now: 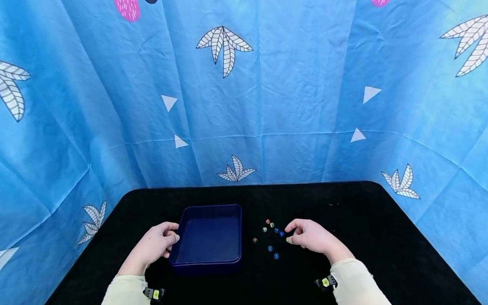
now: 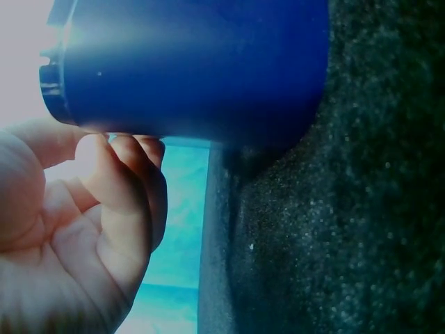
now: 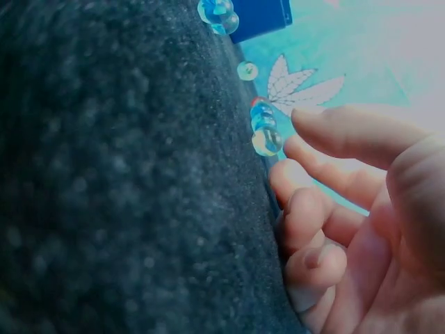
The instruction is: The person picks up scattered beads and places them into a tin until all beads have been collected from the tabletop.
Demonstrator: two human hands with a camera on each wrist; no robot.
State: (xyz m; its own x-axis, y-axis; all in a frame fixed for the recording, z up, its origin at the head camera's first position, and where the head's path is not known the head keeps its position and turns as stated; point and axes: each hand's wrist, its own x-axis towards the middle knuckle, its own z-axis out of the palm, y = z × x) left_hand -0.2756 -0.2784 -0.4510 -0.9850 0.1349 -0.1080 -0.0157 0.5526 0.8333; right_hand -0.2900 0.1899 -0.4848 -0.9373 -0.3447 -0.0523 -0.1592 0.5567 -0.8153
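A deep navy-blue rectangular tray [image 1: 240,232] sits left of the middle of the black table. At its left wall my left hand [image 1: 159,241] grips the rim, fingers bent against the outside, as the left wrist view shows. Several small glass marbles lie right of the tray, among them a blue marble [image 1: 276,256], a red marble [image 1: 268,221] and a brownish marble [image 1: 255,240]. My right hand [image 1: 312,236] is low over the table beside them, thumb and forefinger parted. Close to those fingertips lies a clear yellowish marble [image 3: 267,141].
Black cloth covers the table [image 1: 384,256], whose far corners are rounded. A blue curtain [image 1: 299,98] with leaf and triangle prints hangs behind and on both sides. Each wrist carries a small camera, such as the left wrist camera [image 1: 155,294].
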